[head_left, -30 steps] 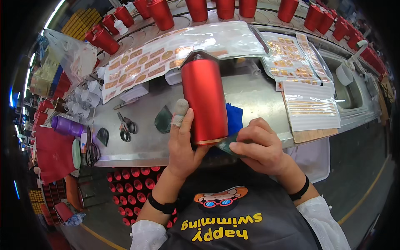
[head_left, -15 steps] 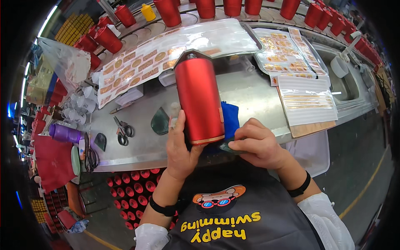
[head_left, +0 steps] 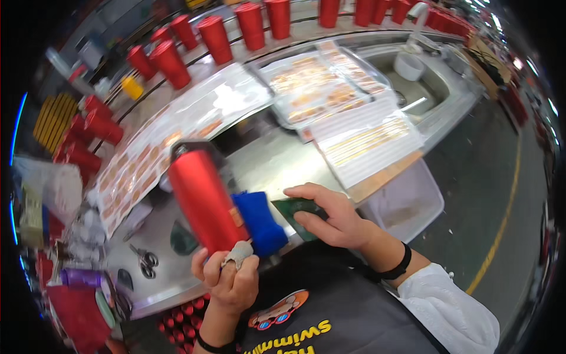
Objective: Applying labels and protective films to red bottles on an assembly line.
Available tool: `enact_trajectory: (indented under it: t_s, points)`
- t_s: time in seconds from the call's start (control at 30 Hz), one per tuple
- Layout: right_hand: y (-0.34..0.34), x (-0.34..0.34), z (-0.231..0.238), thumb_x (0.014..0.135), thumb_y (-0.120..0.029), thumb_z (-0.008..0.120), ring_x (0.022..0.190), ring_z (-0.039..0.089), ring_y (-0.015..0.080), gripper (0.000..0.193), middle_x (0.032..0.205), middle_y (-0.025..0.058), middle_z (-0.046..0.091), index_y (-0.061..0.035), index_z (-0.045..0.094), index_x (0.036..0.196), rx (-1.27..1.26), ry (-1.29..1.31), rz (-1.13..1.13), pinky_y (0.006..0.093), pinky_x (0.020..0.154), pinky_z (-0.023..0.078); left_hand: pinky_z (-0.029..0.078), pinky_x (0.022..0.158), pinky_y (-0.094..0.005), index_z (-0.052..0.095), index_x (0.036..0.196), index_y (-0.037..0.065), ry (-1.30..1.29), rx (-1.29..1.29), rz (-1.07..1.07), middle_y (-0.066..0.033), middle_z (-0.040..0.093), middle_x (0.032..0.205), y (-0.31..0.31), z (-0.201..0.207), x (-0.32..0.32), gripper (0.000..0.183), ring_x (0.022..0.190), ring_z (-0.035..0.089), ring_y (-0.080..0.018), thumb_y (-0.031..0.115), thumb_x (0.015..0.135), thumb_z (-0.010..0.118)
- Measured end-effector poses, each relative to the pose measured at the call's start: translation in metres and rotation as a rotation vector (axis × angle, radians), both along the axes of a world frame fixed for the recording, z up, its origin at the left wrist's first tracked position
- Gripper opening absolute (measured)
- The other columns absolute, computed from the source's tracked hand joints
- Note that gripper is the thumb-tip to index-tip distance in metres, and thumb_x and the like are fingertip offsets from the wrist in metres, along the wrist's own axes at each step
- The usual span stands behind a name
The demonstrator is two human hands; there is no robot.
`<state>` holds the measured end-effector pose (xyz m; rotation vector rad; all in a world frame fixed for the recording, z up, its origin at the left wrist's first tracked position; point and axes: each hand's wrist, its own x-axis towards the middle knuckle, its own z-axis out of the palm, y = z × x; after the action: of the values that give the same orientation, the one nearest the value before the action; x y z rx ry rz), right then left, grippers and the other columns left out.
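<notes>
A red metal tumbler point(head_left: 203, 197) lies tilted over the steel bench, its far end at a dark holder point(head_left: 197, 147). My left hand point(head_left: 230, 283) is closed at the tumbler's near end. A pale covering point(head_left: 238, 253) wraps one of its fingers. What those fingers pinch, if anything, is hidden. Right of the tumbler, my right hand point(head_left: 333, 218) grips a flat dark green scraper point(head_left: 295, 212) between thumb and fingers. A folded blue cloth point(head_left: 259, 223) sits between the tumbler and the scraper. Some of the picture is smeared by motion.
A sticker sheet point(head_left: 141, 165) spans the back of the bench. More sheets point(head_left: 368, 138) lie on a wooden board point(head_left: 386, 177) at right, near a sink point(head_left: 436, 94). Scissors point(head_left: 145, 262) and a dark green piece point(head_left: 183, 239) lie left. Red tumblers point(head_left: 215, 38) line the back.
My view has swung to the right. My left hand has gone from the tumbler's side to its near end and curled its fingers. My right hand has moved away from the tumbler with the scraper.
</notes>
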<state>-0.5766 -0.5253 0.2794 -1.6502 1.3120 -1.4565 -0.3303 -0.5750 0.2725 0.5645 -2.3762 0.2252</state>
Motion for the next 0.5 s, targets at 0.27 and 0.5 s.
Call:
enact_trajectory:
  t_s: [0.27,0.5]
  points:
    - [-0.057,-0.212,0.009,0.072,0.013,0.049,0.115,0.052,0.0377,0.034,0.132,0.0218,0.051,-0.0030,0.068,0.095,-0.095,0.872,-0.494,0.0391,0.099,0.043,0.029,0.101,-0.0530,0.053,0.104,0.008,0.393,0.314,0.175,-0.0179,0.048,0.117,-0.011,-0.006,0.020,0.019,0.107,0.046,-0.0324,0.013,0.086,0.056]
    - [-0.117,-0.339,0.006,0.079,-0.036,0.068,0.091,0.063,0.0391,0.046,0.109,0.0254,0.063,0.0053,0.067,0.101,1.074,0.788,-0.833,0.0420,0.084,0.049,0.032,0.101,-0.0372,0.050,0.112,0.000,0.588,0.548,0.288,-0.0141,0.047,0.118,-0.028,-0.033,0.039,0.020,0.113,0.045,-0.0236,0.009,0.095,0.044]
